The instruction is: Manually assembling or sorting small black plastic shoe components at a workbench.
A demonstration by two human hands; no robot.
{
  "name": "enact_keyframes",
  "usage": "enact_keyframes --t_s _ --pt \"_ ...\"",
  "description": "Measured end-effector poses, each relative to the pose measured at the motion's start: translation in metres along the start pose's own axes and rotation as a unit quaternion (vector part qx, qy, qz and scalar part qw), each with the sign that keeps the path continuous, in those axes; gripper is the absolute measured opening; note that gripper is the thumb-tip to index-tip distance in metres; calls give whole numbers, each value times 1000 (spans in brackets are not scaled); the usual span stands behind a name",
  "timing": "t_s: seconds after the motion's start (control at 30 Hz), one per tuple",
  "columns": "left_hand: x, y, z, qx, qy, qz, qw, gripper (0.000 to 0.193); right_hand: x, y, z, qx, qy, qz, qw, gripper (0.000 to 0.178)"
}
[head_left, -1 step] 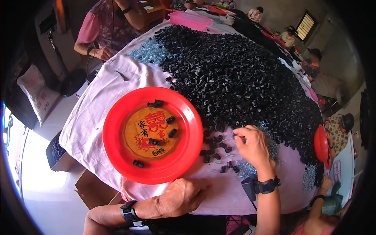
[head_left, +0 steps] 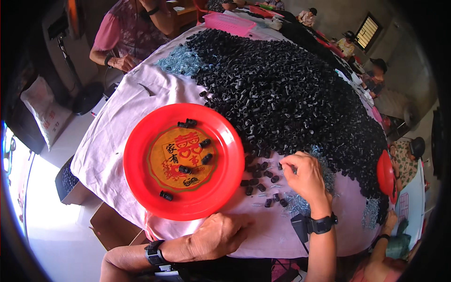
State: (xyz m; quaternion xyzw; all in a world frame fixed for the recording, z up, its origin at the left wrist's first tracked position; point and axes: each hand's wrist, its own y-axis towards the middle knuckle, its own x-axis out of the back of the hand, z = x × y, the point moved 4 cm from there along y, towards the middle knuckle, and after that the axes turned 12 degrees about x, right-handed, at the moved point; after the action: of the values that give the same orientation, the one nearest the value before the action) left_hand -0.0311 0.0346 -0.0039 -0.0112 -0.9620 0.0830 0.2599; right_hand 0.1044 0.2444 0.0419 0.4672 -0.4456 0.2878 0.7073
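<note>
My left hand (head_left: 221, 236) rests on the pale cloth just below the red plate (head_left: 136, 188), its fingers curled inward. Whatever those fingers hold, if anything, is hidden beneath the hand. To the right of the plate, my right hand (head_left: 305, 175) is raised over the cloth with thumb and forefinger pinched on a small black plastic piece (head_left: 280, 166). Several loose black pieces (head_left: 261, 187) lie between the plate and this hand, with small clear plastic bits among them. A few black fittings (head_left: 184, 169) are scattered on the plate's printed centre.
A large heap of black plastic parts (head_left: 282, 94) covers the table's far side. Clear bits form piles, one at the far left (head_left: 181, 61) and one beside my right wrist (head_left: 298, 203). A pink basket (head_left: 228, 23) stands at the back. Co-workers sit around the table.
</note>
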Motion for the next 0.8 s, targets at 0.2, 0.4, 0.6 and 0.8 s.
enact_keyframes --t_s 0.2,0.4,0.6,0.8 --pt "0 2 4 -43 -19 -20 999 26 9 -20 3 -95 62 0 994 12" --pt "-1 3 4 -44 -12 -22 999 25 9 -30 7 -60 14 48 997 13" --pt "-1 3 2 -56 -10 -33 998 25 15 -37 10 -91 38 27 995 14" --pt "-4 3 5 -52 14 -34 998 24 9 -34 20 -58 64 49 995 15"
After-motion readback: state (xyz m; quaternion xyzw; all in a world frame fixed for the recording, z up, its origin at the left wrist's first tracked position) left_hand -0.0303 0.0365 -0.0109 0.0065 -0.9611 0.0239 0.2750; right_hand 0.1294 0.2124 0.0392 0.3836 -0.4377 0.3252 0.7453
